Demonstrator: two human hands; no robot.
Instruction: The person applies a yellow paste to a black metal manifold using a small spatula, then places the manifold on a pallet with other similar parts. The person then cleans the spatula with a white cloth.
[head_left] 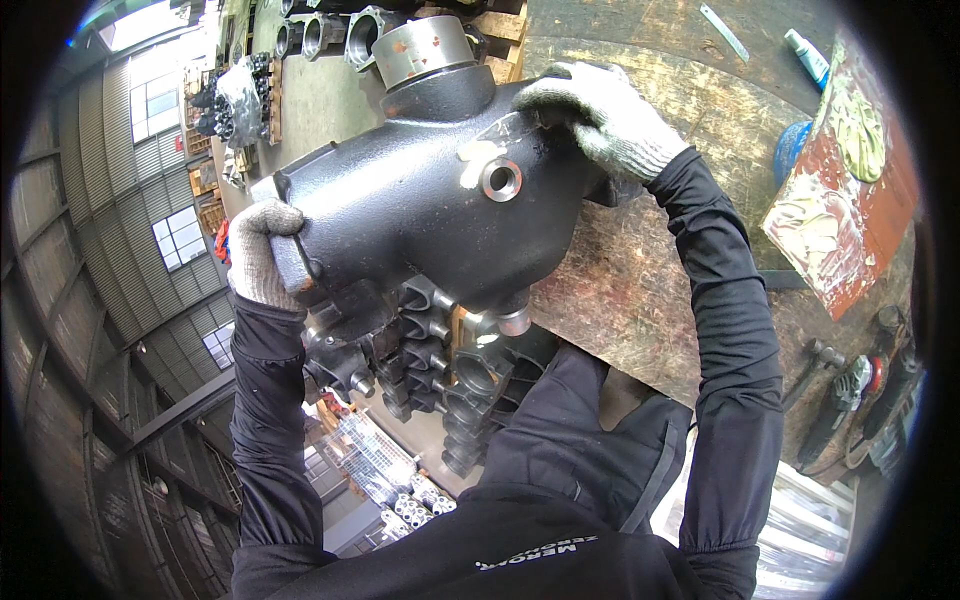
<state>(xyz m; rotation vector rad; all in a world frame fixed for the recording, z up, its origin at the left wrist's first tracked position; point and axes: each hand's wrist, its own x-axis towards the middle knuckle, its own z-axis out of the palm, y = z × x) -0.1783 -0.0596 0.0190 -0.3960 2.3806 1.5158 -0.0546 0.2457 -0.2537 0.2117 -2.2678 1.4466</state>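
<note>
A black cast housing (400, 210) lies tilted across the near edge of the workbench (625, 300), its flanged end jutting past the wood; the gloved left hand (265, 255) is clamped on that flange; the gloved right hand (605, 115) drapes over the opposite end, though I cannot tell whether it grips; the wide hold probably steadies the overhang; the scuffed wooden top bears a grease-smeared red board (850, 270) and angle grinder (850, 385); a windowed industrial hall (110, 230) surrounds them.
</note>
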